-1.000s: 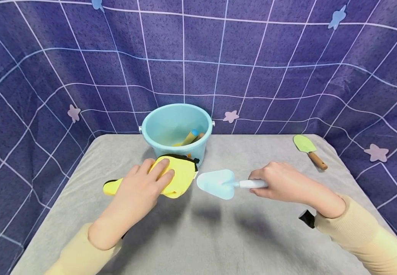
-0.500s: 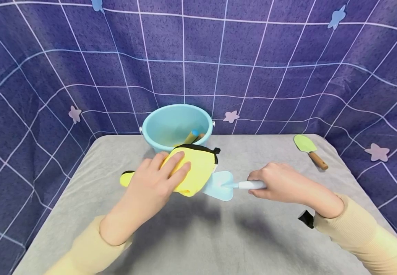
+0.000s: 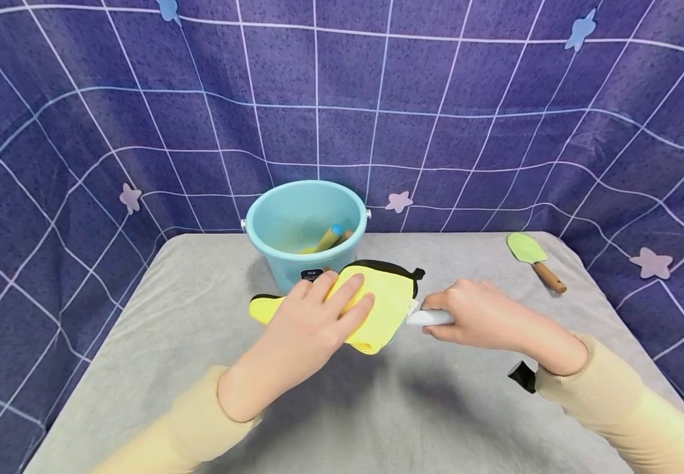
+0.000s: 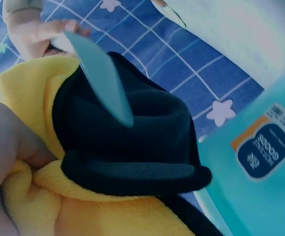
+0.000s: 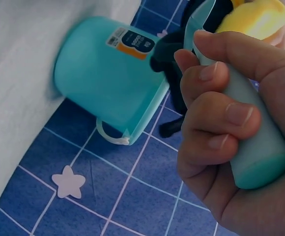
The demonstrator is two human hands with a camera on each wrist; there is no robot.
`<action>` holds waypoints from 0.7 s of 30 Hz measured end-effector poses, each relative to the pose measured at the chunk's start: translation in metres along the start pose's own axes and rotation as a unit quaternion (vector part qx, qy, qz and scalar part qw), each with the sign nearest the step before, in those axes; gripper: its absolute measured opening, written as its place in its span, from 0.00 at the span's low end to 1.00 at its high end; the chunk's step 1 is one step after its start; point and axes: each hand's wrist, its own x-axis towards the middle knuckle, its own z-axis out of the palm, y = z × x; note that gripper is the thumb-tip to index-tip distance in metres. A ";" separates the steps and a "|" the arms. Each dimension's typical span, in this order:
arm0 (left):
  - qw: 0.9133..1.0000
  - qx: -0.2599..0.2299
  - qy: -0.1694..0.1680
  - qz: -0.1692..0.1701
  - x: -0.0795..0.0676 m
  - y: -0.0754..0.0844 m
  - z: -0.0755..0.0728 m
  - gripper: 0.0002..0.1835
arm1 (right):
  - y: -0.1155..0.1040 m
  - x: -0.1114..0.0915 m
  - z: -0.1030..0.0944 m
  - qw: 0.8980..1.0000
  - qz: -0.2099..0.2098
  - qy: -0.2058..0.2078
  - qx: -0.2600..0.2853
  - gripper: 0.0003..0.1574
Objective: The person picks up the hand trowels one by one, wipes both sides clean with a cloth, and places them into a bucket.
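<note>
My left hand (image 3: pixel 303 332) grips a yellow cloth (image 3: pixel 384 299) with black edging, its dark side showing in the left wrist view. My right hand (image 3: pixel 484 316) has its fingers curled round the pale handle (image 3: pixel 430 318) of a small light blue trowel, held level above the table. From the head view the cloth hides nearly all of the trowel's blade. In the left wrist view the blade (image 4: pixel 98 78) lies over the dark side of the cloth, with yellow folds around it. Both hands are in front of the light blue bucket (image 3: pixel 282 263).
Inside the bucket are a yellow handle with a blue end (image 3: pixel 328 238) and other partly hidden items. A green trowel (image 3: pixel 525 248) with a wooden handle lies at the back right of the grey-covered table (image 3: pixel 199 263). A purple gridded curtain (image 3: pixel 342 79) hangs behind.
My left hand has carried the cloth to the right, from in front of the bucket until it covers the trowel's blade. My right hand and the trowel have stayed almost in place.
</note>
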 end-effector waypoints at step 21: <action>0.993 -0.008 -0.109 0.048 0.001 0.018 0.014 0.11 | -0.003 0.000 0.001 0.998 -0.034 0.006 -0.046 0.11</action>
